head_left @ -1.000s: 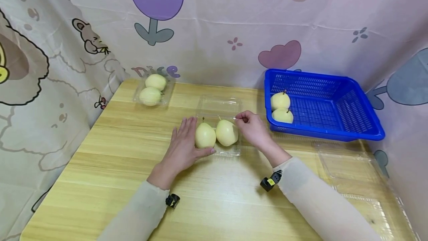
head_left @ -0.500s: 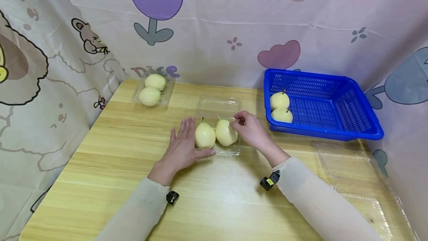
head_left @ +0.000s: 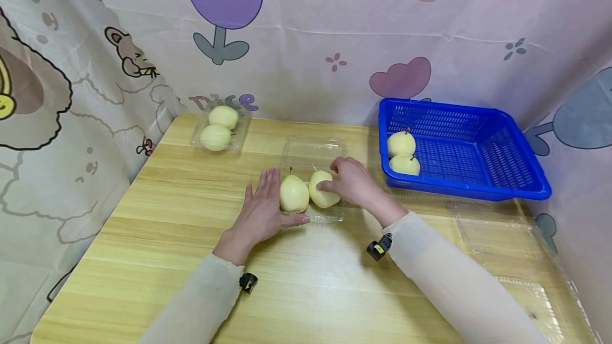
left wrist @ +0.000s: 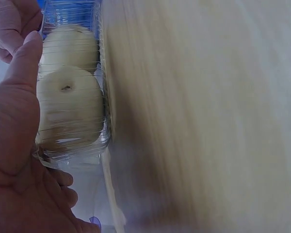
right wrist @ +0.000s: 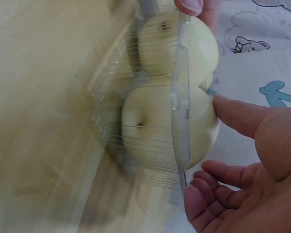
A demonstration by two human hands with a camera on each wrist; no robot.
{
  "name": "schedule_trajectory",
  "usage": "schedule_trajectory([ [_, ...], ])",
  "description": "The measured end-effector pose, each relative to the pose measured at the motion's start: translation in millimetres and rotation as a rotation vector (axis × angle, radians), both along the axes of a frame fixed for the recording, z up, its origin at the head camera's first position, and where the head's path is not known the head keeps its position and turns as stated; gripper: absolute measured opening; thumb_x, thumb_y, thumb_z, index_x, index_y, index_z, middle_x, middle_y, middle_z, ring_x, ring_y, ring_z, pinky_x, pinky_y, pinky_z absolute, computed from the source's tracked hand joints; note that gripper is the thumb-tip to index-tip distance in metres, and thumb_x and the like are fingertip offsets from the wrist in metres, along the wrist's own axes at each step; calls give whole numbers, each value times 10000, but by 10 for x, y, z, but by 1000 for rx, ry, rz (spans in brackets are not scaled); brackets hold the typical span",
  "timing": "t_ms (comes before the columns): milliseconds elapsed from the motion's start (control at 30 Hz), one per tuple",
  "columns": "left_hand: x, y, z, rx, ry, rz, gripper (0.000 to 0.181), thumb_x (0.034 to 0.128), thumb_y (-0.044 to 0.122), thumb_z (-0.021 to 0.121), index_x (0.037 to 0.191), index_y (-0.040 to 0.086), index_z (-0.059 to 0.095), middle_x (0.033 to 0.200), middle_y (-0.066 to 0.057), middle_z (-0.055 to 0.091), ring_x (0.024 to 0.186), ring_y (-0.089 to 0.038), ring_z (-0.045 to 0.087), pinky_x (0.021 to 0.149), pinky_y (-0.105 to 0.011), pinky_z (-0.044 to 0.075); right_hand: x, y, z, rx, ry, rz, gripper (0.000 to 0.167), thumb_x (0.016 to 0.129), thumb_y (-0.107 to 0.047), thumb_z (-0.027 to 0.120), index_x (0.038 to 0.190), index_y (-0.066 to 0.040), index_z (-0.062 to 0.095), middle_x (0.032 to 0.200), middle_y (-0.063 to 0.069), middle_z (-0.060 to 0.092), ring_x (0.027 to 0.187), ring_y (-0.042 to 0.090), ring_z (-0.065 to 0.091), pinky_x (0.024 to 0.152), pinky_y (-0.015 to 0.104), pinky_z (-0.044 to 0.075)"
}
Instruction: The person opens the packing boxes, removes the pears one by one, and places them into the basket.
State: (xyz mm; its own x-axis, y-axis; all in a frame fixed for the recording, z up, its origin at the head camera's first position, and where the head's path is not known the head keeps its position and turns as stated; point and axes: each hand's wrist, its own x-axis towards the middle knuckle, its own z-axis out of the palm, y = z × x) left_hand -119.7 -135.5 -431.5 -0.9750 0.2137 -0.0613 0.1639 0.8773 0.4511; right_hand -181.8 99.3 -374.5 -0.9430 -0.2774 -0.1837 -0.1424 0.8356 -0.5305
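Observation:
Two pale yellow pears, the left pear [head_left: 294, 194] and the right pear [head_left: 324, 189], sit side by side in a clear plastic clamshell box [head_left: 327, 217] mid-table, its lid [head_left: 313, 147] folded back. My left hand [head_left: 260, 211] lies against the box's left side with straight fingers, the thumb along its front edge. With curled fingers at the box's right end, my right hand [head_left: 356, 185] holds the right pear, the thumb across it. In the right wrist view the thumb [right wrist: 242, 116] touches the pear, and the fingers [right wrist: 218, 191] sit by the rim.
A blue basket [head_left: 466, 192] holding two pears [head_left: 401, 145] stands at the back right. Another clear box [head_left: 241, 134] with two pears [head_left: 215, 137] is at the back left. More clear plastic boxes [head_left: 497, 232] lie at the right edge. A printed curtain [head_left: 306, 84] hangs behind.
My right hand has moved left from the box's right edge, and its thumb now lies over the right pear. My left hand has stayed in place.

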Motion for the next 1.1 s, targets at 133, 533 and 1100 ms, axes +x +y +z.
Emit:
schedule_trajectory([
  [133, -4, -2, -5, 1, 0, 4, 1439, 760, 827, 737, 1683, -2, 7, 1757, -242, 53, 1645, -364, 3, 1301, -674, 4, -11, -17, 15, 30, -5, 21, 716, 902, -464, 828, 1373, 32, 613, 1362, 195, 656, 1273, 380, 615, 1082, 506, 527],
  [533, -4, -5, -4, -15, 24, -3, 1429, 767, 825, 737, 1682, -9, 25, 1755, -241, 84, 1646, -372, 30, 1295, -691, 31, 22, -6, 11, 84, 0, 111, 821, 830, -511, 882, 1402, 8, 605, 1283, 163, 708, 1205, 369, 601, 1039, 497, 525],
  [1100, 16, 29, 5, 10, 21, 32, 1416, 776, 793, 763, 1680, -18, 34, 1745, -267, 107, 1644, -360, 17, 1312, -649, 20, 185, 104, -73, 118, 128, 250, 776, 769, -472, 929, 1386, -95, 649, 1329, 98, 702, 1132, 301, 590, 944, 491, 506],
])
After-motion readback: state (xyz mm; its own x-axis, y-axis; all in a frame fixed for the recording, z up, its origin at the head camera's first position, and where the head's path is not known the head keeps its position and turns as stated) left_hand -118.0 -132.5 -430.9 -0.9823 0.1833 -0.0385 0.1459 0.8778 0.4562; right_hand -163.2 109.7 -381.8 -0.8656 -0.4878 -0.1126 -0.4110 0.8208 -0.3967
